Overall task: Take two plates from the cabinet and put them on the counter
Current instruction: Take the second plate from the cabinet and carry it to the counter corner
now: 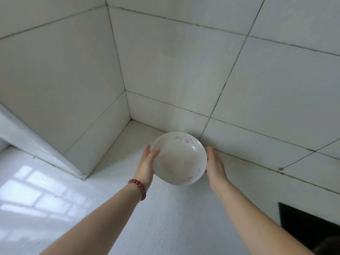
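Observation:
A white plate (179, 159) with faint pink and blue flower prints is held between both hands above the white counter (128, 208), near the back wall. My left hand (148, 162) grips its left rim, thumb over the edge; a red bead bracelet circles that wrist. My right hand (214, 164) presses against its right rim, fingers behind the plate. The plate tilts a little toward me. I cannot tell whether a second plate lies under it. No cabinet is in view.
White tiled walls (184, 61) meet in a corner behind the plate. A tiled block (64, 107) juts out over the counter at left. A dark rectangular opening (303, 223) sits at the lower right. Window light falls on the counter's left part.

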